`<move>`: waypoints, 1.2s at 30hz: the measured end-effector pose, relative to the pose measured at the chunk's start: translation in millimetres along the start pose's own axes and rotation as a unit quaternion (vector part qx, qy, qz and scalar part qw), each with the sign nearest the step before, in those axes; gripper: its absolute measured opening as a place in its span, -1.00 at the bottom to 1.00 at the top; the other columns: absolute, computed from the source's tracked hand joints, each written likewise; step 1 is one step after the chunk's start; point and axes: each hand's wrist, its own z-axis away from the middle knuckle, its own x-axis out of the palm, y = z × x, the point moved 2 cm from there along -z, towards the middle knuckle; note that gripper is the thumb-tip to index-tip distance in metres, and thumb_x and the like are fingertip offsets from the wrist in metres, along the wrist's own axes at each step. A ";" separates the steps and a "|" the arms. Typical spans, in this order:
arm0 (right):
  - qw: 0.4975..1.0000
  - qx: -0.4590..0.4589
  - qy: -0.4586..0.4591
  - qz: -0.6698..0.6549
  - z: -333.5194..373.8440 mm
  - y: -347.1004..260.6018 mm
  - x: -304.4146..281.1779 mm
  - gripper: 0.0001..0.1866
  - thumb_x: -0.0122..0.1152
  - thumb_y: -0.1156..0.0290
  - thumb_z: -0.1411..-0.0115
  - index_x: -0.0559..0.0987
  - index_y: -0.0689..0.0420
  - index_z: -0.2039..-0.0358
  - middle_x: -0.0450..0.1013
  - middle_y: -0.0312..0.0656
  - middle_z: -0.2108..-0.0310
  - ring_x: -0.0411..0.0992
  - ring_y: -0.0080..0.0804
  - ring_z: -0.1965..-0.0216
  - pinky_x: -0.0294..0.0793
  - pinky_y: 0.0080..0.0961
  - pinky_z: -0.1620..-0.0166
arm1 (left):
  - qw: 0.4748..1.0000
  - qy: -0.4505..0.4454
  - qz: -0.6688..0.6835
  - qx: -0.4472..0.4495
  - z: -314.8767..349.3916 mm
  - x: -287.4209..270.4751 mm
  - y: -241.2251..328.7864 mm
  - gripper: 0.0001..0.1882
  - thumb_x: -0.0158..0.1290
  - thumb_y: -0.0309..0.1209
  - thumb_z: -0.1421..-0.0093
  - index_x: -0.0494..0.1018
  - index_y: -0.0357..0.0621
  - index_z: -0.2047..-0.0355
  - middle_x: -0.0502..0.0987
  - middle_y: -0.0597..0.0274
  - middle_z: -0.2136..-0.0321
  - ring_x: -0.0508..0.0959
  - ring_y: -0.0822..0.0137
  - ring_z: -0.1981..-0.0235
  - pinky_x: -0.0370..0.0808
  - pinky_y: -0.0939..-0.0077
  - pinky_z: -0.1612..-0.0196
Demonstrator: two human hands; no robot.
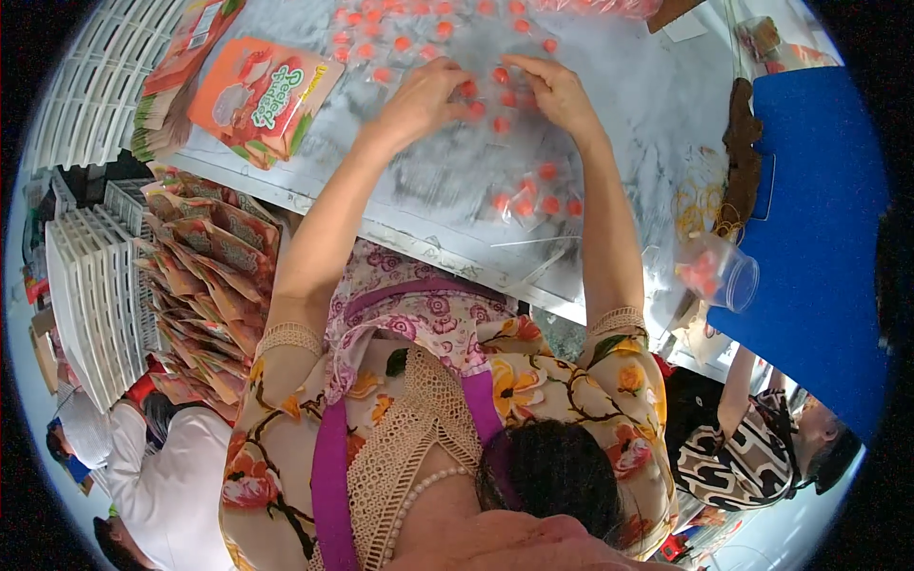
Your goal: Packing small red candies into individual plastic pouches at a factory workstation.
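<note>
Several small red sweets in clear wrappers (pixel 502 125) lie on the marbled tabletop between my two hands. My left hand (pixel 419 105) curves in from the left with its fingers bent and parted, and one wrapped sweet (pixel 467 88) sits right at its fingertips. From the other side comes my right hand (pixel 560 95), forefinger stretched toward another wrapped sweet (pixel 501 75) and thumb apart from it. I see no firm grip on anything in either hand. Nearer to me, a small cluster of wrapped sweets (pixel 525 206) rests between my forearms.
More wrapped sweets (pixel 402 44) are scattered at the far side. Red printed pouches (pixel 271 100) lie on the left, with stacked pouches (pixel 214 257) below. Rubber bands (pixel 700 205) and a clear tub of red pieces (pixel 731 276) stand right, beside a blue panel (pixel 819 209). Other people sit behind.
</note>
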 end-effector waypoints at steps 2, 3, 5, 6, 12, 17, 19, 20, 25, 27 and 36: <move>0.998 -0.025 -0.032 0.058 -2.3 -9.3 6.6 -0.56 -0.11 0.70 -0.13 0.56 0.09 0.04 0.53 -0.13 0.12 0.46 -0.26 0.11 0.42 -0.46 0.00 | 1.000 0.002 0.003 -0.009 2.2 3.2 4.7 -0.50 0.23 -0.36 0.00 0.46 -0.21 0.01 0.46 0.02 0.10 0.50 0.05 0.12 0.44 0.30 0.06; 0.997 -0.026 -0.035 0.058 0.1 -14.1 6.5 -0.56 -0.11 0.70 -0.13 0.56 0.09 0.04 0.53 -0.13 0.12 0.46 -0.26 0.11 0.42 -0.46 0.00 | 0.999 -0.005 0.024 -0.027 5.0 5.6 5.5 -0.51 0.22 -0.37 -0.01 0.46 -0.20 0.01 0.46 0.01 0.12 0.50 0.04 0.13 0.44 0.29 0.07; 0.994 -0.060 -0.041 0.077 11.9 -28.6 7.2 -0.56 -0.13 0.73 -0.09 0.58 0.12 0.09 0.54 -0.13 0.15 0.46 -0.25 0.12 0.42 -0.44 0.00 | 0.998 -0.007 0.045 -0.051 13.6 14.6 6.9 -0.52 0.21 -0.37 -0.03 0.46 -0.19 0.01 0.46 0.00 0.14 0.51 0.03 0.15 0.44 0.29 0.08; 0.994 -0.067 -0.048 0.074 18.4 -33.4 8.1 -0.56 -0.13 0.73 -0.09 0.58 0.12 0.09 0.54 -0.13 0.15 0.46 -0.25 0.12 0.42 -0.44 0.00 | 0.999 -0.001 0.046 -0.026 21.5 22.6 7.5 -0.56 0.19 -0.37 -0.04 0.47 -0.20 0.04 0.45 -0.02 0.15 0.51 0.00 0.17 0.45 0.27 0.09; 0.993 0.022 -0.116 0.017 53.8 -26.7 -15.7 -0.54 -0.17 0.74 -0.07 0.59 0.14 0.11 0.53 -0.13 0.12 0.45 -0.25 0.09 0.41 -0.45 -0.02 | 0.994 0.030 0.104 0.014 52.1 34.7 34.6 -0.69 0.12 -0.46 -0.05 0.50 -0.22 0.15 0.46 -0.10 0.17 0.49 -0.08 0.15 0.45 0.19 0.10; 0.999 -0.028 -0.024 0.036 14.4 -51.8 0.1 -0.51 -0.16 0.75 -0.07 0.56 0.13 0.05 0.52 -0.11 0.09 0.46 -0.25 0.05 0.38 -0.49 -0.07 | 0.989 0.128 -0.034 -0.073 35.6 -29.9 -27.7 -0.66 -0.02 -0.55 -0.07 0.51 -0.16 0.10 0.42 -0.12 0.07 0.46 -0.11 0.07 0.44 0.15 0.04; 0.994 -0.085 0.024 0.057 -20.6 -46.3 23.9 -0.51 -0.14 0.75 -0.05 0.56 0.14 0.04 0.51 -0.10 0.08 0.46 -0.24 0.06 0.39 -0.48 -0.07 | 0.977 0.196 -0.057 -0.069 30.4 -47.9 -57.1 -0.64 -0.04 -0.55 -0.07 0.51 -0.12 0.09 0.43 -0.09 0.07 0.45 -0.10 0.06 0.43 0.14 0.03; 0.985 -0.136 0.070 0.081 -36.5 -44.0 33.9 -0.51 -0.13 0.75 -0.03 0.55 0.15 0.04 0.51 -0.09 0.07 0.47 -0.22 0.06 0.39 -0.48 -0.06 | 0.969 0.210 -0.090 -0.095 26.9 -54.3 -69.3 -0.63 -0.04 -0.55 -0.07 0.52 -0.08 0.09 0.44 -0.10 0.12 0.44 -0.09 0.06 0.41 0.13 0.01; 0.967 -0.166 0.052 0.185 -69.6 -30.1 63.4 -0.46 -0.13 0.74 0.03 0.53 0.15 0.02 0.50 -0.02 0.08 0.48 -0.15 0.12 0.43 -0.42 0.02 | 0.949 0.197 -0.226 -0.095 21.6 -52.3 -93.6 -0.64 0.01 -0.55 -0.07 0.51 -0.06 0.09 0.49 -0.05 0.20 0.46 -0.09 0.11 0.41 0.18 0.03; 0.958 -0.209 0.053 0.188 -67.4 -30.8 64.5 -0.44 -0.13 0.74 0.05 0.53 0.14 0.01 0.50 0.01 0.09 0.48 -0.14 0.14 0.45 -0.40 0.06 | 0.967 0.121 -0.215 -0.068 27.4 -48.9 -87.0 -0.61 0.04 -0.50 -0.09 0.50 -0.06 0.03 0.49 -0.04 0.21 0.45 -0.02 0.10 0.38 0.24 0.01; 0.986 -0.117 0.018 0.114 -76.1 -48.4 71.6 -0.43 -0.11 0.74 0.06 0.51 0.12 -0.01 0.46 -0.04 0.00 0.44 -0.08 0.07 0.42 -0.36 -0.01 | 0.995 0.004 -0.024 -0.100 16.8 -68.8 -78.7 -0.36 0.27 -0.31 0.05 0.41 -0.02 -0.10 0.45 0.06 0.07 0.48 0.08 0.17 0.41 0.28 0.09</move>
